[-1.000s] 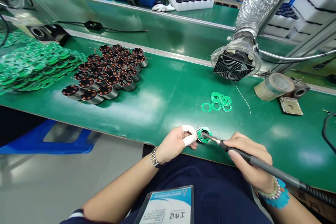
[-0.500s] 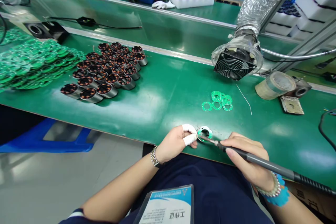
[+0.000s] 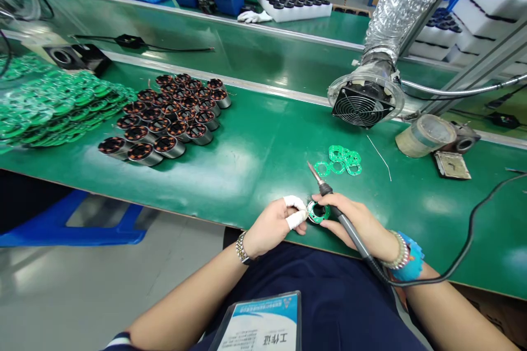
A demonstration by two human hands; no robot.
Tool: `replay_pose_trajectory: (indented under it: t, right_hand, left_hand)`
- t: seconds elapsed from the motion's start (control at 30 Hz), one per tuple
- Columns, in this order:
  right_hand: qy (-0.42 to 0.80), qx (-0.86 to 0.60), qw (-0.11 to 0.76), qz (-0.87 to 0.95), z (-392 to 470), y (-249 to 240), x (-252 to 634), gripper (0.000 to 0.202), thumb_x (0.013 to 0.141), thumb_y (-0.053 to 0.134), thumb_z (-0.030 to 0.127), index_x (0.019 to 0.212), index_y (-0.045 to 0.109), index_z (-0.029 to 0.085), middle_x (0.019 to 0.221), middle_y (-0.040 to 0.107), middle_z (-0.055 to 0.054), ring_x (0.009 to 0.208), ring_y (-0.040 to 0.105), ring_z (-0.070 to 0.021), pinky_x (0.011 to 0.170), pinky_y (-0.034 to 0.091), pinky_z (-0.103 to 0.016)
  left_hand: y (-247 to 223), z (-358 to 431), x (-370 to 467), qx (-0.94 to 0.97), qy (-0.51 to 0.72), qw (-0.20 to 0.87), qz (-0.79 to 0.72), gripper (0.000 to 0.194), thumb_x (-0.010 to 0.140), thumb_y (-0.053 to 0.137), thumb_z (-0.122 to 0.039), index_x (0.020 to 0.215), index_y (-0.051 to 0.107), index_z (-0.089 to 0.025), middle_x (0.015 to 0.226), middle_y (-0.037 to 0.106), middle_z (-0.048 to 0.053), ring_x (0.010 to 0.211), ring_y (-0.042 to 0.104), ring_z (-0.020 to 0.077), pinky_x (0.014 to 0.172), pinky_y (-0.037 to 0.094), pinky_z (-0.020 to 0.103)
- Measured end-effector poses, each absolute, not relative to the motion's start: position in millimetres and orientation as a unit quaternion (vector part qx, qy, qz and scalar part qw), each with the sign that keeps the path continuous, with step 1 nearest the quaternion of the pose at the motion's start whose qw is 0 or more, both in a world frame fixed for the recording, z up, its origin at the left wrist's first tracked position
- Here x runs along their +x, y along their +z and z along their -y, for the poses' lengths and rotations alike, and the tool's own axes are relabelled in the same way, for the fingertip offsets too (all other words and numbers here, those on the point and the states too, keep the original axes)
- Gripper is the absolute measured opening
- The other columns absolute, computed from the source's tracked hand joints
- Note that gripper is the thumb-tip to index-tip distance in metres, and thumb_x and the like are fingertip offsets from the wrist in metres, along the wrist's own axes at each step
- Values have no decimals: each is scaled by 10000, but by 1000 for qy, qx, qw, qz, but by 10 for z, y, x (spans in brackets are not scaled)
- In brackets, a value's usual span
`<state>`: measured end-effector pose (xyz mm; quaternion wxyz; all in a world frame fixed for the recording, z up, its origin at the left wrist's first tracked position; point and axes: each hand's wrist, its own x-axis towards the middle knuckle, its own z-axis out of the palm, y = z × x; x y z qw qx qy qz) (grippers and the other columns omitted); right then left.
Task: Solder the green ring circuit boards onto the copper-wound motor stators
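Observation:
A motor stator with a green ring circuit board (image 3: 318,221) on top stands at the table's front edge. My left hand (image 3: 280,222), white covers on its thumb and forefinger, is closed in a pinch at the stator's left rim; what lies between the fingertips is too small to tell. My right hand (image 3: 356,222) keeps a soldering iron (image 3: 348,225) against its palm, tip pointing up and to the left, away from the board. Its thumb and forefinger also reach around the stator's right side. Beyond it lie several loose ring boards (image 3: 345,159).
Several copper-wound stators (image 3: 164,120) stand left of centre, beside a stack of green boards (image 3: 53,104). A fan with a foil duct (image 3: 362,104) hangs at the back right. Near it are a bent solder wire (image 3: 379,156), a jar (image 3: 426,134) and a sponge tray (image 3: 452,165). Another person works opposite.
The soldering iron's tip has come off the board and swung up and away. My right hand has moved left, its thumb and forefinger now at the stator. My left hand stays at the rim.

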<state>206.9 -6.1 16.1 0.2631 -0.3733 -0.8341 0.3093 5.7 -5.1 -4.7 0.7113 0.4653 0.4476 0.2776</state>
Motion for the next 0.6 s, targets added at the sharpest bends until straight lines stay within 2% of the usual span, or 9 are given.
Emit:
replay_pose_trajectory:
  t: [0.13, 0.2, 0.33, 0.43, 0.5, 0.6]
  right_hand:
    - [276, -435, 287, 807, 146, 106, 2025, 357, 818, 587, 221, 1151, 459, 208, 1032, 607, -88, 932, 606, -192, 806, 514, -329]
    - [249, -459, 306, 796, 212, 88, 1996, 370, 804, 602, 215, 1144, 456, 198, 1011, 605, -94, 919, 603, -201, 799, 514, -340]
    - [217, -477, 325, 787, 290, 53, 1944, 342, 815, 583, 196, 1131, 451, 193, 1022, 596, -105, 941, 595, -207, 825, 506, -355]
    - [214, -482, 326, 784, 304, 27, 1926, 347, 810, 587, 196, 1130, 451, 184, 1025, 591, -109, 949, 592, -211, 838, 503, -362]
    - [210, -482, 328, 785, 307, 11, 1922, 354, 805, 591, 193, 1130, 451, 181, 1029, 588, -111, 952, 589, -214, 839, 501, -365]
    - [202, -481, 336, 784, 310, 8, 1925, 360, 805, 590, 190, 1136, 450, 184, 1032, 586, -109, 931, 590, -209, 821, 505, -360]
  left_hand:
    - [-78, 133, 63, 554, 259, 631, -476, 247, 768, 597, -312, 926, 465, -176, 626, 551, -36, 499, 521, 93, 519, 425, 219]
    - [-81, 166, 82, 612, 250, 570, -488, 266, 735, 635, -272, 925, 475, -178, 643, 522, -48, 474, 448, 72, 487, 371, 200]
    - [-46, 181, 76, 700, 222, 462, -497, 72, 765, 588, -228, 765, 545, -169, 568, 451, -47, 495, 385, 85, 502, 329, 208]
    - [15, 158, 22, 729, 245, 410, -490, 91, 764, 577, -203, 681, 584, -167, 610, 481, -17, 537, 406, 97, 528, 332, 218]
    - [54, 133, 9, 712, 276, 427, -485, 65, 752, 590, -200, 699, 607, -166, 649, 511, -6, 553, 422, 97, 543, 345, 220]
    - [79, 90, 70, 609, 314, 559, -466, 75, 726, 620, -227, 719, 612, -153, 693, 571, 8, 593, 483, 103, 575, 387, 221]
